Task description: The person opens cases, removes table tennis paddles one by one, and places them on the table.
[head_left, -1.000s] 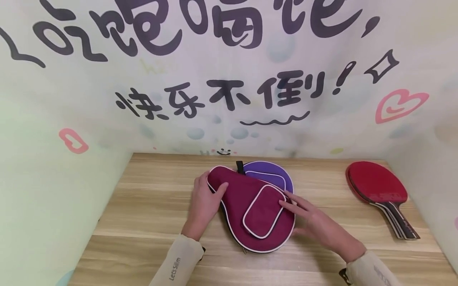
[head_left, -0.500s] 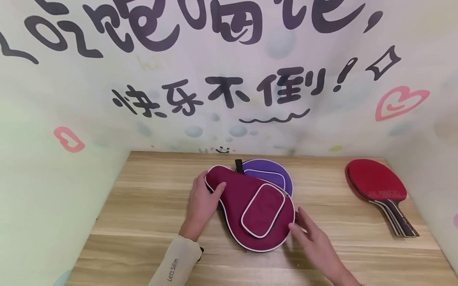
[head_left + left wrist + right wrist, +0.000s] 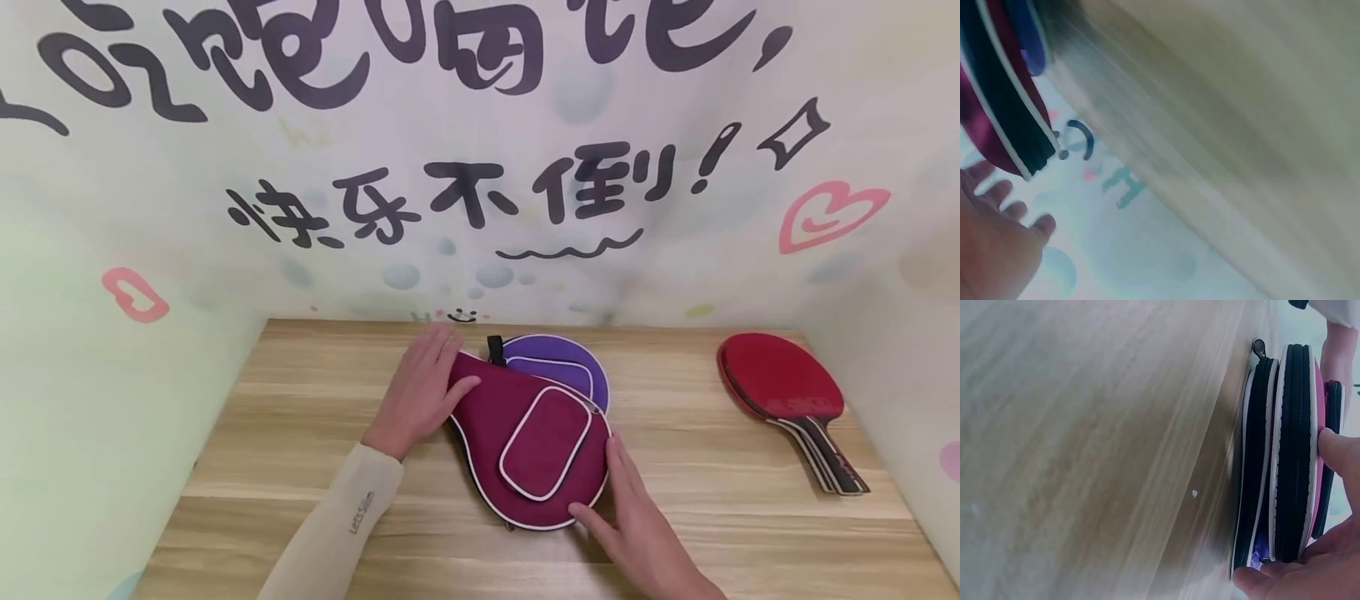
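A maroon table tennis bat case (image 3: 480, 417) with white piping and a front pocket lies over a purple bat case (image 3: 551, 346). Much of the purple one is hidden beneath it. My left hand (image 3: 420, 392) lies across the maroon case's narrow end, thumb on its face. Its fingers reach out straight past that end in the left wrist view. At the round end, my right hand (image 3: 637, 517) holds the rim, with the thumb on top and fingers along the side. Stacked zipped edges of the maroon case (image 3: 1294, 487) show in the right wrist view.
Red-faced table tennis bats (image 3: 783, 379), stacked with dark handles, lie to the right on the wooden table (image 3: 300, 467). A white wall (image 3: 465, 275) with black lettering rises behind the table's back edge. Side walls stand at left and right.
The right hand has come off the pocket area and moved down and round to the maroon case's right front rim. The left hand's fingers have straightened over the narrow end. Both cases stay put.
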Demonstrator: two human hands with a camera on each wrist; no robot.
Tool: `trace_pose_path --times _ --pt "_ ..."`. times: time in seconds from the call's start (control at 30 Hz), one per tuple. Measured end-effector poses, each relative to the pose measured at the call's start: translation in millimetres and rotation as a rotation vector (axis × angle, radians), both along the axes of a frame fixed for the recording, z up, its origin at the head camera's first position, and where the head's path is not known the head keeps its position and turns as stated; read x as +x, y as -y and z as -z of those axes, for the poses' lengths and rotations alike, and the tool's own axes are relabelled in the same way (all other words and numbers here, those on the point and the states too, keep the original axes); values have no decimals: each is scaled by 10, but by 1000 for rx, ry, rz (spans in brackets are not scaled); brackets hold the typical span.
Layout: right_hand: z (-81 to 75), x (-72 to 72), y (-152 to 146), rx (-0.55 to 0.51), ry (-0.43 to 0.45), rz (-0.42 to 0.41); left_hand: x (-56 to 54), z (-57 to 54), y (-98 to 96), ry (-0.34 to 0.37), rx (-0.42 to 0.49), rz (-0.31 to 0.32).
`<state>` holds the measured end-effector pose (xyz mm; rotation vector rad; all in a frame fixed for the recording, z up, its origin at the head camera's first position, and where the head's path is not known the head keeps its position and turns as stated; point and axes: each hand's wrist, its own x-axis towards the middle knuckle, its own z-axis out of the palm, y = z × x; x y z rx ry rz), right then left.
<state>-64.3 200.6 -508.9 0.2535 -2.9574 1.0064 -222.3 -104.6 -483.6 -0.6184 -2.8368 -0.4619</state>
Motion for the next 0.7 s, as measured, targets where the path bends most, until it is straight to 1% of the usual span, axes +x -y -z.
trace_pose_path --times 0.07,0.17,0.27,0.33,0.43,0.5,0.6,0.67,0.7 --pt "-3 4 13 15 15 -2 -47 2 3 27 -53 44" --pt "-1 -5 34 54 59 -1 -85 7 -21 85 -109 82" --pt "-2 -25 44 89 88 -5 -84 10 -50 128 -134 96" --pt "-9 -37 30 94 92 -10 -59 15 -58 146 -145 92" --pt "-35 -53 -28 60 97 -27 24 27 -50 157 -156 73" --pt "-46 -83 -82 -16 84 -58 108 45 -29 162 -159 54" --pt "-55 -117 -167 -127 80 -90 273 79 21 183 -145 28" --pt "-60 -141 -216 -166 87 -97 393 105 58 201 -130 13" --pt "-67 -146 -239 -166 95 -93 453 121 74 202 -122 8"
